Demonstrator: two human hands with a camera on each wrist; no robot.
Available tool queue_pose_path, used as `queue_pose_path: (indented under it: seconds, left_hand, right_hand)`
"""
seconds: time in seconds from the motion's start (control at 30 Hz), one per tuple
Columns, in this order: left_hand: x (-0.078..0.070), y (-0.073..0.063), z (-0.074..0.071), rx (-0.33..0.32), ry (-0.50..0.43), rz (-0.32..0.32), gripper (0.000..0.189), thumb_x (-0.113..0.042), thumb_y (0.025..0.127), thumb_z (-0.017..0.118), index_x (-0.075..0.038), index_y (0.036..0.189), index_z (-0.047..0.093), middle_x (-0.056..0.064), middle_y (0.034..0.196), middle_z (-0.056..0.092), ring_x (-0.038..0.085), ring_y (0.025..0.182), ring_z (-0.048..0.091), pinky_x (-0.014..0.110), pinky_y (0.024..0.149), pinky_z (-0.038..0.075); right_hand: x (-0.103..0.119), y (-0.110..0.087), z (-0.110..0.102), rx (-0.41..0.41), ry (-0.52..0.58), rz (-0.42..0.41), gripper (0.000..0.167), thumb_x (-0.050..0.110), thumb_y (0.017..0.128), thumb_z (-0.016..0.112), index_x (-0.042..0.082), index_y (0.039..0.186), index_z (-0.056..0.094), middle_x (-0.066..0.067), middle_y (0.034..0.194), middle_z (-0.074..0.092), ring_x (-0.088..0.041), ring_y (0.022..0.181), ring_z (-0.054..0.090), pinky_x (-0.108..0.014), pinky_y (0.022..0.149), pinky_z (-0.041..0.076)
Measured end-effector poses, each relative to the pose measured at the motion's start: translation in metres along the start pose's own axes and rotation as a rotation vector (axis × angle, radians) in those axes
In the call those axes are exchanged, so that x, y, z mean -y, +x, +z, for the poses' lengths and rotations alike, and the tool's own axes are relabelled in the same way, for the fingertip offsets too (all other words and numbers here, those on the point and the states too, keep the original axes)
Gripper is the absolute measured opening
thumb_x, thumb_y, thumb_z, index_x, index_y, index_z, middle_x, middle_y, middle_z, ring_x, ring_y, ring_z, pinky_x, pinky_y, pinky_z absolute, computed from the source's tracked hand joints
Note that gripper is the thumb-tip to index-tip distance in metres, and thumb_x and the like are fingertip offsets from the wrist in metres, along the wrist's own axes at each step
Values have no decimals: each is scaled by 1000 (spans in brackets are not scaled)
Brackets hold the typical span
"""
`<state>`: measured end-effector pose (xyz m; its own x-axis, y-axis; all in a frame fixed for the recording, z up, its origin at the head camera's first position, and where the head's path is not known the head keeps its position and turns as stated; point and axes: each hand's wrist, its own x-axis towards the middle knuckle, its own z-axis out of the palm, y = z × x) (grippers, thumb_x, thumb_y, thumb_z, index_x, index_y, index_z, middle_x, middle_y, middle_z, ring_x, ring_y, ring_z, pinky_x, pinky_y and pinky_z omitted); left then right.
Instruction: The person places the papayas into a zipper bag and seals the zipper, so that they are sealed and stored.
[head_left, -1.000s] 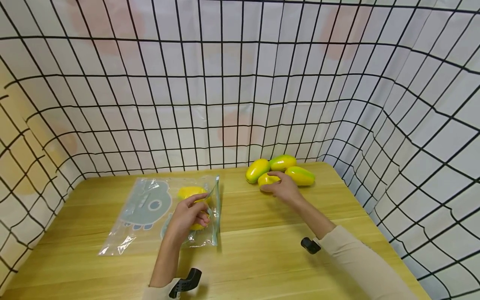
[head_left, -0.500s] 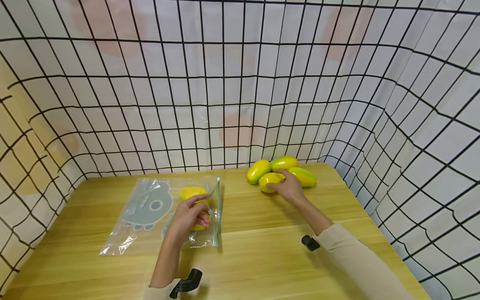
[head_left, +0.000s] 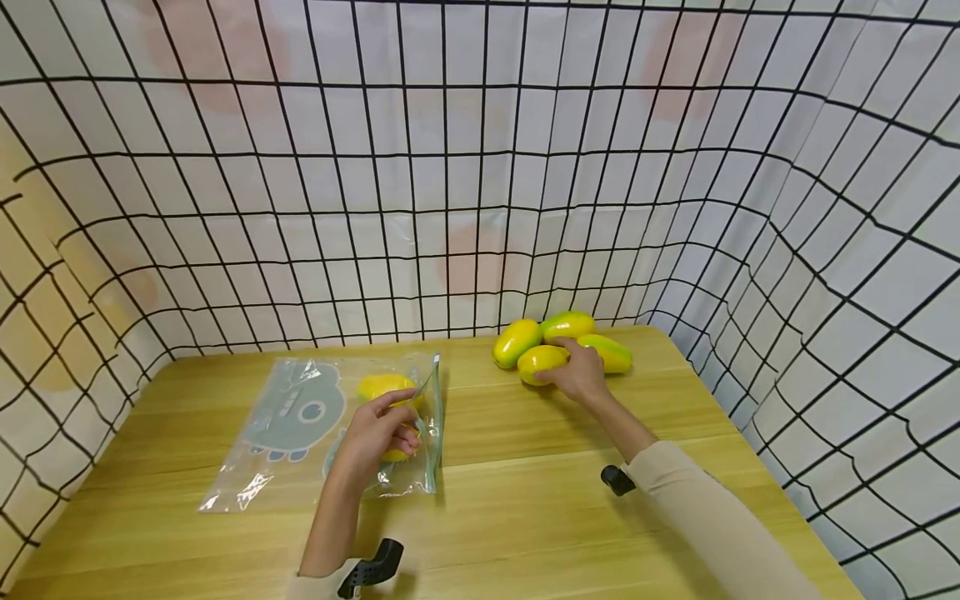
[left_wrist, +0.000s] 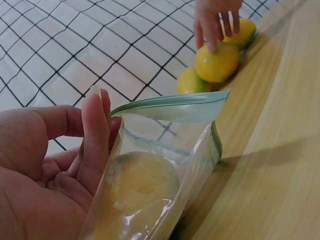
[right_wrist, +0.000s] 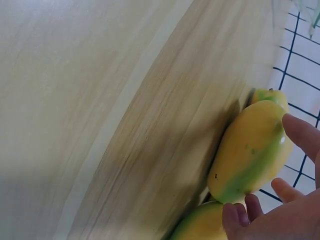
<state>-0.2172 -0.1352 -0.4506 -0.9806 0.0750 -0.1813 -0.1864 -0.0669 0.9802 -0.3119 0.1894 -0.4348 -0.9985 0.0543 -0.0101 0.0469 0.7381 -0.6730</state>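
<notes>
Left hand point(head_left: 372, 433) at the mouth of a clear bag point(head_left: 307, 471), fingers curled, the bag's upper edge caught between them; the left wrist view shows the mouth standing apart. Bag lies flat on the wooden table point(head_left: 510, 517), on the left, pale green zip strip point(head_left: 437, 425) to the right, a grey-green cartoon figure point(head_left: 300, 412) printed on it. Two yellow mangoes inside: upper mango point(head_left: 381, 385) near the strip, lower mango point(head_left: 395, 456) partly hidden by the hand. Right hand point(head_left: 583, 372) spread wide over the front mango point(head_left: 540, 364), thumb on the near side, fingers on the far side, touching; cannot tell whether the hold is firm. That fruit sits in a close cluster by the back edge of the table: left mango point(head_left: 517, 343), back mango point(head_left: 567, 325) and right mango point(head_left: 613, 354), the last partly behind the hand. All three are yellow and green. Cluster well apart from the bag. Black wire mesh point(head_left: 483, 207) behind, pale sheeting point(head_left: 465, 179) beyond it. Beige sleeve point(head_left: 712, 517) on the right arm.
</notes>
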Motion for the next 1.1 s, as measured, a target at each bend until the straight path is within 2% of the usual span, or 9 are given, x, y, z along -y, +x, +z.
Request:
queue_pose_path:
  seconds: [0.27, 0.4, 0.8, 1.1]
  left_hand:
    - [1, 0, -1, 6, 2, 3, 42, -6, 98, 55, -2, 140, 57, 5, 68, 63, 13, 54, 63, 25, 55, 59]
    - [2, 0, -1, 9, 1, 8, 42, -5, 98, 54, -2, 140, 56, 5, 67, 63, 13, 54, 63, 25, 55, 59]
    - [2, 1, -1, 15, -8, 10, 42, -6, 99, 52, -1, 141, 55, 4, 66, 63, 13, 54, 63, 26, 56, 59]
    - [2, 1, -1, 22, -21, 17, 43, -5, 99, 52, -1, 142, 54, 5, 68, 64, 13, 55, 64, 25, 56, 59]
  right_hand:
    - [-4, 3, 3, 18, -38, -11, 80, 33, 83, 82, 9, 151, 46, -29, 154, 39, -53, 148, 19, -63, 121, 22]
    - [-4, 3, 3, 19, -53, -13, 80, 33, 82, 83, 8, 150, 48, -29, 153, 40, -53, 147, 19, -64, 119, 24]
    - [-2, 1, 2, 27, -103, -36, 79, 35, 78, 86, 2, 142, 52, -27, 145, 47, -45, 138, 36, -57, 116, 33]
    - [0, -2, 4, 44, -101, -34, 80, 35, 77, 86, 3, 138, 46, -26, 142, 52, -43, 133, 46, -56, 113, 37]
